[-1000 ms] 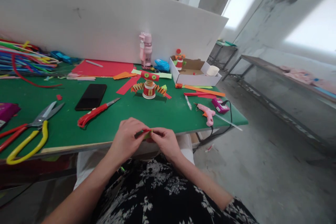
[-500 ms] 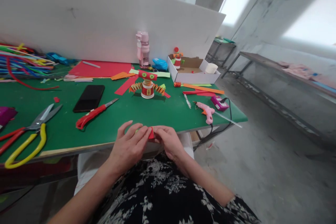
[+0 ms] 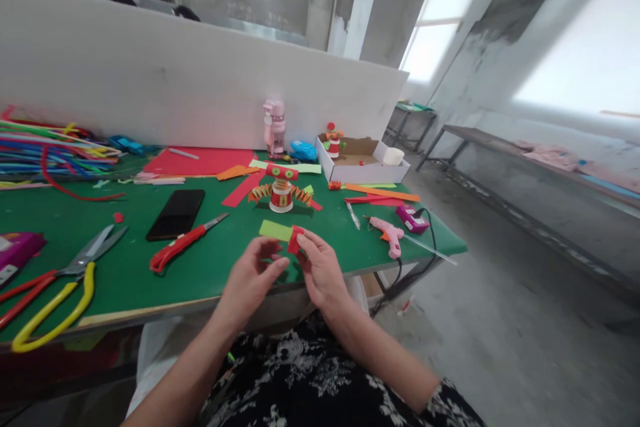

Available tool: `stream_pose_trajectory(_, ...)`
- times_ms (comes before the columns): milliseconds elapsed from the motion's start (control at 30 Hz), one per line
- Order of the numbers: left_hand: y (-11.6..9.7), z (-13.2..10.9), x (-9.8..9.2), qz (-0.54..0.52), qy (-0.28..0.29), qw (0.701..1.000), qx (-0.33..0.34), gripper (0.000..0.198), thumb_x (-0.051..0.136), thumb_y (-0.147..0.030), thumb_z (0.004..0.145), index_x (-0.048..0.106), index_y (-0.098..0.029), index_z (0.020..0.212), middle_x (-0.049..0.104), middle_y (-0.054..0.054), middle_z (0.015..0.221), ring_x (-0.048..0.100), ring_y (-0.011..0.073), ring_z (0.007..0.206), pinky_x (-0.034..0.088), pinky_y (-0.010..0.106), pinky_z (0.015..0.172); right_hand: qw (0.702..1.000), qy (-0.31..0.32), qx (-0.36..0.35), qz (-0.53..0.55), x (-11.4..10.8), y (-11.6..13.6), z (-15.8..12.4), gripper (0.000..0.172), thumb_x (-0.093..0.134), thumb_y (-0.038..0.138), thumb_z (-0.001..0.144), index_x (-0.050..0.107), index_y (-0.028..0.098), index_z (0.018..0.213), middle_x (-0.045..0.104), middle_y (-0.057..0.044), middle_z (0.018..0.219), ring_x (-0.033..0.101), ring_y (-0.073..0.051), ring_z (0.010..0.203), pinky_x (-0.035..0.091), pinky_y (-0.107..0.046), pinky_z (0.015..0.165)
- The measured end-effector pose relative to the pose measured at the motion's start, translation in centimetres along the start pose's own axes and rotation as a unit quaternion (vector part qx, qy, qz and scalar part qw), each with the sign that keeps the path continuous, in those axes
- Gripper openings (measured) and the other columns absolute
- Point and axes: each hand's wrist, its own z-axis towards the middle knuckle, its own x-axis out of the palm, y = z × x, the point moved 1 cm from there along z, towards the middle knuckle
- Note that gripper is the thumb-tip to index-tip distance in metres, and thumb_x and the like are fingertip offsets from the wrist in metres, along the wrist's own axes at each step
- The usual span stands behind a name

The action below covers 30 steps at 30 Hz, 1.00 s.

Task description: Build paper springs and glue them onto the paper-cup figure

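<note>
My right hand pinches folded paper strips, a red strip crossed over a light green strip, above the table's front edge. The green end sticks out to the left. Just beside it, my left hand holds nothing, its thumb and bent fingers apart. Beyond the hands stands a paper-cup figure with a red rolled head, green eyes and pleated orange arms.
Left on the green table lie scissors, a red utility knife and a black phone. A pink glue gun with its cord lies right. Behind stand a pink bottle and a white box holding another figure.
My left hand has let go of the paper strips and drawn back slightly. The right hand has raised them, and the green strip now shows. The view has tilted up.
</note>
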Motion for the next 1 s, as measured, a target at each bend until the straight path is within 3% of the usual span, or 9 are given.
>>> stream_pose_trajectory(33,0.0,0.3,0.8,-0.041,0.013,0.999,-0.009,0.045,0.074,-0.051,0.067,0.061,-0.018,0.095,0.069,0.005,0.093,0.064,0.0219,0.088,0.051,0.036,0.081,1.000,0.004,0.001,0.009,0.3,-0.3,-0.2,0.025,0.083,0.029,0.060,0.076,0.020,0.082,0.076,-0.001,0.085,0.066,-0.015,0.078,0.053,-0.028,0.082)
stream_pose_trajectory(133,0.0,0.8,2.3,-0.105,-0.029,0.994,-0.007,0.047,0.077,-0.053,0.064,0.063,-0.018,0.093,0.072,0.006,0.088,0.066,0.0229,0.089,0.051,0.036,0.083,0.999,0.002,-0.003,0.035,0.7,-1.4,-0.8,0.024,0.082,0.030,0.061,0.075,0.020,0.083,0.076,-0.002,0.087,0.066,-0.016,0.082,0.052,-0.029,0.085)
stream_pose_trajectory(267,0.4,0.9,1.8,-0.095,-0.050,0.994,-0.021,0.046,0.081,-0.054,0.058,0.068,-0.017,0.082,0.073,0.005,0.077,0.067,0.0228,0.080,0.052,0.034,0.077,0.998,0.038,0.010,0.041,0.1,-1.9,-1.2,0.028,0.083,0.032,0.062,0.076,0.020,0.086,0.076,-0.003,0.089,0.067,-0.016,0.084,0.051,-0.030,0.088)
stream_pose_trajectory(367,0.3,0.9,0.2,-0.078,-0.005,0.995,-0.054,0.046,0.084,-0.052,0.052,0.070,-0.017,0.077,0.072,0.004,0.071,0.064,0.0201,0.068,0.049,0.030,0.064,0.994,0.093,0.028,-0.055,-0.9,-1.2,-1.3,0.029,0.084,0.031,0.060,0.076,0.019,0.085,0.075,-0.003,0.085,0.066,-0.015,0.079,0.051,-0.028,0.082)
stream_pose_trajectory(467,-0.2,1.1,-1.4,-0.015,0.077,0.993,-0.086,0.041,0.086,-0.046,0.050,0.072,-0.016,0.073,0.070,0.004,0.067,0.058,0.0168,0.060,0.043,0.026,0.056,0.979,0.120,0.022,-0.164,-1.6,-0.6,-1.3,0.025,0.083,0.032,0.061,0.075,0.019,0.080,0.073,0.001,0.076,0.062,-0.012,0.068,0.049,-0.025,0.070)
stream_pose_trajectory(567,-0.8,1.1,-2.1,0.052,0.136,0.985,-0.090,0.035,0.084,-0.044,0.053,0.069,-0.016,0.067,0.067,0.003,0.062,0.054,0.0147,0.055,0.038,0.024,0.052,0.969,0.149,0.049,-0.189,-2.0,-0.9,-1.1,0.024,0.083,0.035,0.061,0.073,0.018,0.073,0.070,0.002,0.068,0.058,-0.010,0.058,0.047,-0.024,0.063)
stream_pose_trajectory(800,-0.5,0.4,-1.1,-0.026,0.076,0.993,-0.081,0.039,0.082,-0.042,0.057,0.068,-0.018,0.085,0.070,0.003,0.076,0.062,0.0163,0.070,0.046,0.025,0.062,0.997,0.033,0.043,-0.053,-1.7,-2.3,-0.7,0.027,0.084,0.036,0.057,0.070,0.018,0.073,0.069,0.002,0.066,0.060,-0.011,0.058,0.052,-0.028,0.070)
stream_pose_trajectory(1000,0.9,0.1,-0.7,-0.110,0.056,0.985,-0.123,0.037,0.087,-0.041,0.053,0.061,-0.017,0.067,0.061,-0.003,0.056,0.052,0.0103,0.052,0.039,0.021,0.051,0.998,0.015,0.036,-0.046,-1.3,-2.9,-1.7,0.026,0.085,0.033,0.055,0.070,0.018,0.071,0.068,0.003,0.064,0.057,-0.010,0.054,0.049,-0.025,0.062)
